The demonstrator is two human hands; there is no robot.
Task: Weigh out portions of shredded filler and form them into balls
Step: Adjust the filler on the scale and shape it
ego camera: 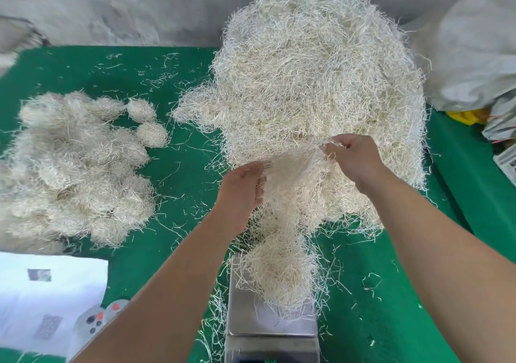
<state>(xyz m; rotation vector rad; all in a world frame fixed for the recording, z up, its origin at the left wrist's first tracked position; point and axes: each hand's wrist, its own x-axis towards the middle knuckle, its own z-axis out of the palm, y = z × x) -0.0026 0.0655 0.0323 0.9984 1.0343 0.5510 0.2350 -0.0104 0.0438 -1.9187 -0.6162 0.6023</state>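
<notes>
Both forearms reach forward over the scale [268, 318]. Left hand [242, 186] is raised, palm turned right, fingers curled, grip clamped on the left edge of a tuft [293, 167] of filler. Right hand [354, 159] is higher and further out, knuckles up, thumb and fingers pinching the tuft's right end. The tuft stretches between the hands, at the near edge of the big pile [318, 78]. A portion [282, 270] sits on the scale pan. Finished balls [75, 167] lie left on the green desk [184, 167].
</notes>
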